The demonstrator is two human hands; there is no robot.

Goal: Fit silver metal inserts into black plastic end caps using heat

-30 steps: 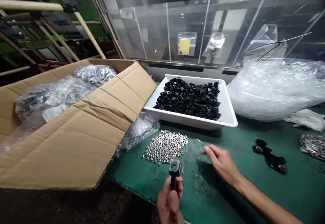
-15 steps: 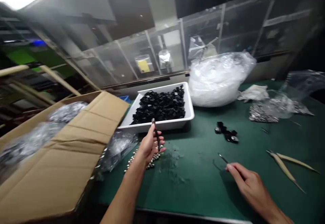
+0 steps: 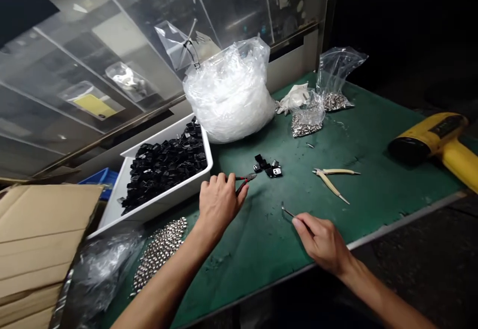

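My left hand, back upward, is closed on small pliers with red and black handles. Their jaws point right, toward a small group of black plastic pieces, some with shiny metal faces. The pliers' tips appear close to these pieces; whether they touch I cannot tell. Between thumb and fingers, my right hand pinches a thin metal rod with a bent tip, held over the green table. Past that hand lie pliers with cream handles, spread apart.
A white tray of black pieces stands at left, behind many small metal parts and a cardboard box. A stuffed plastic bag sits behind. Bags of metal parts lie farther right, before a yellow heat gun.
My view has turned right, bringing the heat gun in. My left hand has turned palm down and moved with the pliers from before the tray toward the black pieces. My right hand still holds the rod.
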